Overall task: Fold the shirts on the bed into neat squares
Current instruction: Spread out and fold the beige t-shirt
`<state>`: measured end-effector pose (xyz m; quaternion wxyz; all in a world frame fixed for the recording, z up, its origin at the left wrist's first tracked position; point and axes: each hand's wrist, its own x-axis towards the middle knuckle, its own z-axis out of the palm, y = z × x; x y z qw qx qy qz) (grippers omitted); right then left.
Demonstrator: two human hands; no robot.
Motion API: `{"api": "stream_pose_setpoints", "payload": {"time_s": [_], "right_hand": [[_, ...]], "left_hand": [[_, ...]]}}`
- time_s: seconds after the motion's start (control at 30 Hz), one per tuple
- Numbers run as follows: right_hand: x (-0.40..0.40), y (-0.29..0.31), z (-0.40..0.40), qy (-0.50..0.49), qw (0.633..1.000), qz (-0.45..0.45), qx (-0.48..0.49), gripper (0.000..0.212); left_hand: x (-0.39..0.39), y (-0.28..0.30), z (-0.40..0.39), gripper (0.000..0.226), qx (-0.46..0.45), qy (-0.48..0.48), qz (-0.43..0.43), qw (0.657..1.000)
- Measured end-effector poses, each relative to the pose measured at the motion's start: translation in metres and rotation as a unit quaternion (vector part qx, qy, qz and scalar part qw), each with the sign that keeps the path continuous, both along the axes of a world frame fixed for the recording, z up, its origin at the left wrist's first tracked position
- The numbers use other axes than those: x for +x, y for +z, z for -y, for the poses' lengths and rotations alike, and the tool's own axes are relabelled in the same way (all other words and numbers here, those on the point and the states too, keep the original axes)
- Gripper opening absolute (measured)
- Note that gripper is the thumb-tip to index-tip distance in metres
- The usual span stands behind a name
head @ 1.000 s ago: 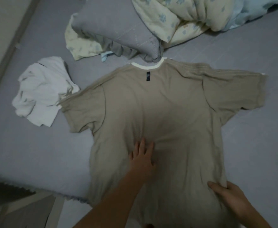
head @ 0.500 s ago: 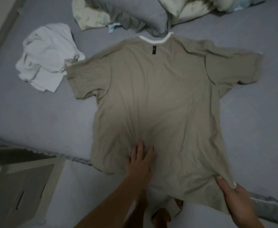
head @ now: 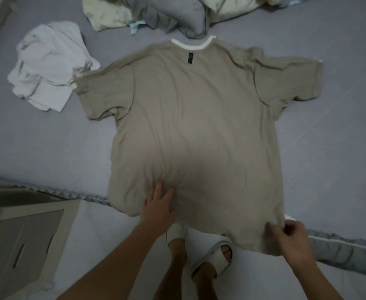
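- The beige shirt lies spread flat on the grey bed, collar away from the person, its hem hanging over the near edge.
- The left hand rests flat on the shirt near the hem, fingers straight and pressing the cloth.
- The right hand pinches the hem at its right corner, fingers curled round the fabric.
- A crumpled white shirt sits beside the left sleeve, touching it.
- A pillow lies just past the collar.

I see a matt, softly creased beige cloth shirt with a white ribbed collar, lying on smooth grey bed sheet fabric.
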<state>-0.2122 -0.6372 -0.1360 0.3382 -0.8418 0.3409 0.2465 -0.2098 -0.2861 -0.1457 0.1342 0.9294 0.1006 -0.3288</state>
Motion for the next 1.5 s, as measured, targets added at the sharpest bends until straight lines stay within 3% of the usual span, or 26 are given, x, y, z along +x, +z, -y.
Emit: {"api": "stream_pose_setpoints", "payload": {"time_s": [0.13,0.3,0.43,0.57,0.67,0.77,0.87,0.97,1.03,1.13,1.2,1.33,1.5], "right_hand": [[0.032,0.003,-0.004,-0.012,0.996,0.080,-0.029,0.031],[0.040,-0.007,-0.002,-0.004,1.000,-0.005,-0.023,0.026],[0.038,0.000,0.006,-0.055,0.998,0.013,0.032,0.013],[0.030,0.013,0.009,-0.112,0.987,0.099,0.065,0.008],[0.014,0.007,0.010,-0.080,0.994,0.007,0.071,0.015],[-0.003,-0.004,0.014,-0.039,0.993,-0.078,0.078,0.021],[-0.008,-0.004,0.009,-0.027,0.993,-0.070,0.090,0.013],[-0.008,-0.002,0.004,-0.019,0.995,-0.013,0.097,0.008],[-0.016,-0.007,0.009,-0.017,0.997,-0.029,0.069,0.008],[-0.030,-0.015,0.021,0.022,0.994,-0.110,0.001,0.025],[-0.029,-0.016,0.019,0.037,0.991,-0.127,-0.020,0.024],[-0.008,-0.010,0.001,0.025,0.990,-0.132,-0.040,0.028],[0.022,0.014,-0.036,0.033,0.987,-0.071,-0.142,0.076]], "left_hand": [[0.011,-0.004,-0.013,0.078,0.020,0.124,0.066,0.990],[0.024,-0.014,-0.061,0.068,0.041,0.361,0.103,0.926],[0.028,-0.020,-0.103,0.058,0.035,0.452,0.102,0.886],[0.029,-0.024,-0.131,0.056,0.059,0.452,0.069,0.887],[0.020,-0.025,-0.136,0.061,0.037,0.419,0.052,0.906],[0.006,-0.024,-0.130,0.050,-0.022,0.453,0.061,0.889],[-0.010,-0.028,-0.127,0.033,-0.074,0.450,0.032,0.889],[-0.024,-0.032,-0.128,0.032,-0.105,0.441,0.024,0.891],[-0.034,-0.033,-0.130,0.018,-0.106,0.443,0.016,0.890],[-0.047,-0.033,-0.136,0.023,-0.042,0.462,0.015,0.886],[-0.050,-0.032,-0.142,0.033,0.002,0.461,-0.005,0.887],[-0.048,-0.027,-0.147,0.027,0.035,0.456,-0.013,0.889],[-0.007,-0.006,-0.147,0.042,-0.024,0.426,0.063,0.902]]}}
